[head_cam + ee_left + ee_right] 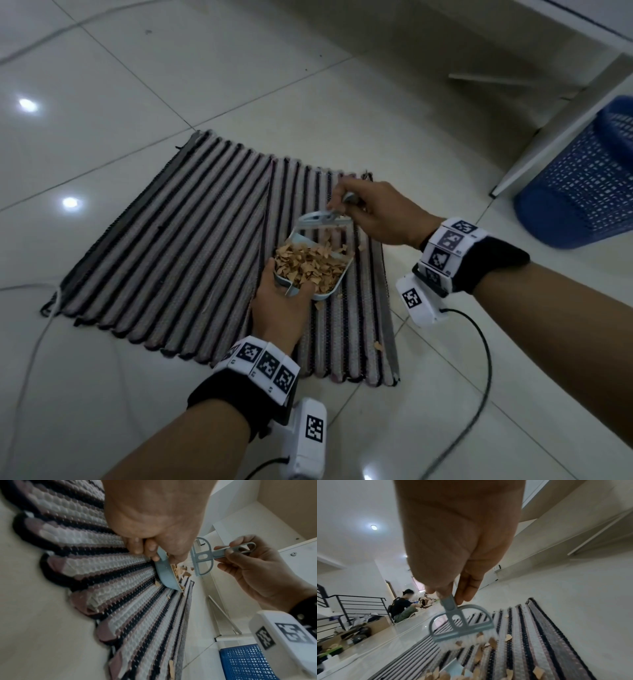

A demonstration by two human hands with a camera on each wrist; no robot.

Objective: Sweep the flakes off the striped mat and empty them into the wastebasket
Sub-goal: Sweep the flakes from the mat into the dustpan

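Note:
A striped mat [191,240] lies on the tiled floor. On its right part sits a pale blue dustpan [329,291] heaped with tan flakes [308,265]. My left hand [281,301] grips the dustpan's handle [161,557] from the near side. My right hand [373,212] pinches the handle of a small grey-blue brush [318,219], whose bristles [471,638] meet the mat at the pan's far lip. Loose flakes [508,637] lie around the brush, and one flake [377,346] rests near the mat's right edge. The blue mesh wastebasket [582,181] stands at the right.
A white table leg [561,126] slants down beside the wastebasket. Cables [479,370] trail over the floor from both wrist cameras. In the right wrist view, people [402,607] sit on the floor far off near a black railing [351,604] and boxes.

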